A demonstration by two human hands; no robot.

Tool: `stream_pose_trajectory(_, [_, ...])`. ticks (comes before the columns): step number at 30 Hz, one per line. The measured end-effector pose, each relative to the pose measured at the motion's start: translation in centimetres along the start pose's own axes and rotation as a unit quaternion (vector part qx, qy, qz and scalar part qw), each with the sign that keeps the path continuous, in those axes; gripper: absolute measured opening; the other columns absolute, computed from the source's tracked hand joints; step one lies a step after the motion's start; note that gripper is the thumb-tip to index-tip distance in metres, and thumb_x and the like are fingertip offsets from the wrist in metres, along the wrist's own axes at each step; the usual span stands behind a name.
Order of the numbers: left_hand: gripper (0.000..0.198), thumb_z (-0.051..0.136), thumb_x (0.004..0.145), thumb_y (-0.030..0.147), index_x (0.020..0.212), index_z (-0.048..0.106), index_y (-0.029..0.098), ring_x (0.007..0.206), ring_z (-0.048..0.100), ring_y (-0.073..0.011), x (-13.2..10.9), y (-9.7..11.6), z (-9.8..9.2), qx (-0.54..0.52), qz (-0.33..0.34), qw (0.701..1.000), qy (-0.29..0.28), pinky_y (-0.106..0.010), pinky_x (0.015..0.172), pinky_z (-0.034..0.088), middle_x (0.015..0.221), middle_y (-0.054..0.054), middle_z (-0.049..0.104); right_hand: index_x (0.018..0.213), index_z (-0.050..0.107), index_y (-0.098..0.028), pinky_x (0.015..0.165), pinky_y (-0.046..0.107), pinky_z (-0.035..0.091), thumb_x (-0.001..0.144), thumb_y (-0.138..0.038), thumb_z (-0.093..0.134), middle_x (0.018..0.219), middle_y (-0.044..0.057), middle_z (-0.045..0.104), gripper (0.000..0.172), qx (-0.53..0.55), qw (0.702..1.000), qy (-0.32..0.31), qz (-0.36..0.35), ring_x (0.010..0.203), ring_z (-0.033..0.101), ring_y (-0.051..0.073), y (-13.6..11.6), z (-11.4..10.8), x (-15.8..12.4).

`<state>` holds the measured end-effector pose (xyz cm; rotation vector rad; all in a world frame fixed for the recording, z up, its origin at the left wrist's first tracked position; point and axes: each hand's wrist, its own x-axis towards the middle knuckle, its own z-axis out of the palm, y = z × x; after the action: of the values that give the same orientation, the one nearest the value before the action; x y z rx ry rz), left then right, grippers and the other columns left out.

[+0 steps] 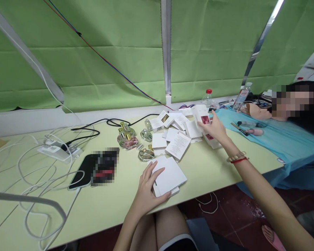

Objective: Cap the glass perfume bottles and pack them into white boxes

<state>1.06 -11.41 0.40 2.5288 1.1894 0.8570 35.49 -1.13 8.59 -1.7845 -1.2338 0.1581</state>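
Observation:
My left hand (149, 186) lies over the left side of a flat white box (171, 174) near the table's front edge, its thumb along the near side and its fingers on the top. Farther right, my right hand (216, 127) grips a small white perfume box (200, 113) with a pink picture on it. Beneath that hand is another pink-marked white box (211, 141), partly covered. Between my hands lies a loose pile of white boxes (179, 144), some printed with text. Several glass perfume bottles (129, 142) with gold-coloured tops stand left of the pile.
A phone (85, 170) and a dark, blurred-out item (106, 167) lie at the left, among white cables (45, 195) and a power strip (57, 150). At the right, blue sheeting (267, 143) bears a mannequin head (258, 111) and brushes. A person (300, 104) is beyond it.

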Motion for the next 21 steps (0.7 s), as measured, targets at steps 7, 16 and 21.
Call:
stream_pose_trajectory(7, [0.067,0.069,0.07,0.035,0.132,0.045,0.025,0.137,0.027,-0.0345,-0.1,0.3,0.0,0.011,0.001,1.0,-0.007,-0.055,0.105,0.034,0.146,-0.012,0.033,0.145,0.026,-0.023,0.109,0.054,0.018,0.055,-0.04,0.078,0.148,0.015,0.028,0.105,-0.18,0.857,-0.363,-0.317,0.137,0.023,0.036,-0.9,3.9,-3.5])
stream_pose_trajectory(16, [0.078,0.065,0.07,0.03,0.14,0.032,0.02,0.141,0.012,-0.0353,-0.6,1.6,0.0,0.027,0.041,0.999,-0.005,-0.054,0.108,0.031,0.15,-0.013,0.025,0.134,0.046,-0.022,0.092,0.044,0.043,0.073,-0.026,0.061,0.137,0.016,0.046,0.062,-0.184,0.842,-0.272,-0.428,0.12,0.048,0.031,-1.3,6.0,-5.5])
stream_pose_trajectory(21, [0.077,0.063,0.073,0.028,0.141,0.03,0.021,0.141,0.014,-0.0337,-0.6,1.3,0.2,0.058,0.062,0.996,-0.022,-0.052,0.107,0.033,0.15,-0.012,0.028,0.122,0.055,-0.024,0.078,0.033,0.049,0.075,-0.03,0.059,0.121,0.008,0.06,0.047,-0.071,0.918,-0.165,-0.354,0.099,0.061,0.024,-0.9,3.1,-3.5])
